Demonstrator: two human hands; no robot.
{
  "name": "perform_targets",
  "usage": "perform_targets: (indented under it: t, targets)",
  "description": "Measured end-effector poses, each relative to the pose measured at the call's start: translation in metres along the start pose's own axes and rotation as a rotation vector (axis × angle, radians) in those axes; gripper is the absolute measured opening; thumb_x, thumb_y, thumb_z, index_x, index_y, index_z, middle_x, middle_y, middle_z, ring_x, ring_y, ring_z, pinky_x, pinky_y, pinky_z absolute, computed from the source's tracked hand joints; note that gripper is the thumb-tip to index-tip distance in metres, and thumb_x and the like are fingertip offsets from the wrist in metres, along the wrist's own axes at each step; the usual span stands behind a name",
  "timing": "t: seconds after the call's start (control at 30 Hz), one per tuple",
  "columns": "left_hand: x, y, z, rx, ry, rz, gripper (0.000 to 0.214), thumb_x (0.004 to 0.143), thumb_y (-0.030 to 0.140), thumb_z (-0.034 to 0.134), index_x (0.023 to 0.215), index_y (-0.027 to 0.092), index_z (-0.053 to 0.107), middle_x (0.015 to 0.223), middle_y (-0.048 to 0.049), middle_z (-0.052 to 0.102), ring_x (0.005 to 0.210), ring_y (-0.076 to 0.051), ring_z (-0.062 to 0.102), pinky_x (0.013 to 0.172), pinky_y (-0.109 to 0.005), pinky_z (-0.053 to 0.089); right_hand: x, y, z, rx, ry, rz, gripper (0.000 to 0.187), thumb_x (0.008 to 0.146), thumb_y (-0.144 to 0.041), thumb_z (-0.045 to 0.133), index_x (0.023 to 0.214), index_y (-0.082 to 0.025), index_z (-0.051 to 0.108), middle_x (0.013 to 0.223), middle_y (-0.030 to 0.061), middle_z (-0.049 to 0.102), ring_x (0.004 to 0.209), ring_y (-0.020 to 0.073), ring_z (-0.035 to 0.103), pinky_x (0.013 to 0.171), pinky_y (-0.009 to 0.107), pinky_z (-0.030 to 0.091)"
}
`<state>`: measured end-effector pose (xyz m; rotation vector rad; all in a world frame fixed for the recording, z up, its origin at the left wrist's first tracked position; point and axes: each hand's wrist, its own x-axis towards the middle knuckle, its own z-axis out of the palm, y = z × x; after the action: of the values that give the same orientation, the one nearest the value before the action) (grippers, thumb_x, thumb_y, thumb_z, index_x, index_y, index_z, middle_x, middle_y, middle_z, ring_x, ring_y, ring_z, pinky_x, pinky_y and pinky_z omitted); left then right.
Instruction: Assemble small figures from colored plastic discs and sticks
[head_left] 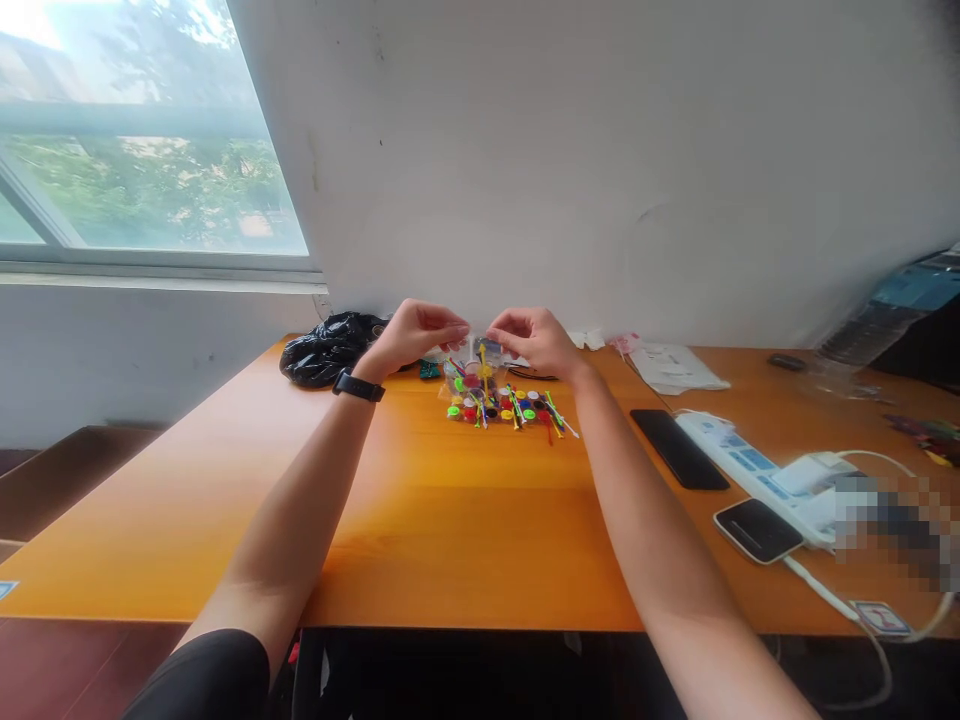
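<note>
Both arms reach out over an orange wooden table (420, 520). My left hand (416, 333) and my right hand (529, 340) pinch the top edges of a small clear plastic bag (472, 365) from either side and hold it just above the table. The bag holds small coloured pieces, with a yellow stick poking up inside. Under it lies a heap of small coloured discs and thin sticks (510, 408) in red, green, yellow and white. A black band sits on my left wrist (358, 386).
A crumpled black plastic bag (330, 348) lies at the back left by the wall. To the right are a black phone (679, 448), a white power strip (739, 460) with cables, a second phone (757, 530), papers (675, 368) and a clear bottle (870, 335).
</note>
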<state>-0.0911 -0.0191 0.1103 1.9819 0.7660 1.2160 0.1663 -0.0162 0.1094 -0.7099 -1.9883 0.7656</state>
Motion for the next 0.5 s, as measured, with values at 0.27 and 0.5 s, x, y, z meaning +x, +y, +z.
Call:
perform_targets:
  t: [0.27,0.5]
  targets:
    - [-0.001,-0.006,-0.010,-0.204,0.144,-0.016,0.035,0.080,0.041,0.090,0.105,0.017,0.085,0.087,-0.0093,0.082,0.078,-0.018,0.076,0.072,-0.028,0.063,-0.003,-0.011,-0.001,0.150,0.096,-0.066,0.029,0.090,-0.049,0.085,0.096,-0.020,0.079,0.078,0.0029,0.065,0.070,0.0173,0.058,0.065,0.030,0.052]
    - [0.001,-0.004,-0.009,-0.268,0.205,-0.051,0.028,0.076,0.037,0.090,0.093,0.016,0.085,0.087,-0.0104,0.081,0.081,-0.020,0.078,0.078,-0.031,0.066,-0.002,-0.013,0.008,0.203,0.216,-0.175,0.017,0.091,-0.038,0.078,0.099,-0.027,0.086,0.091,0.0048,0.069,0.085,0.0224,0.063,0.075,0.036,0.057]
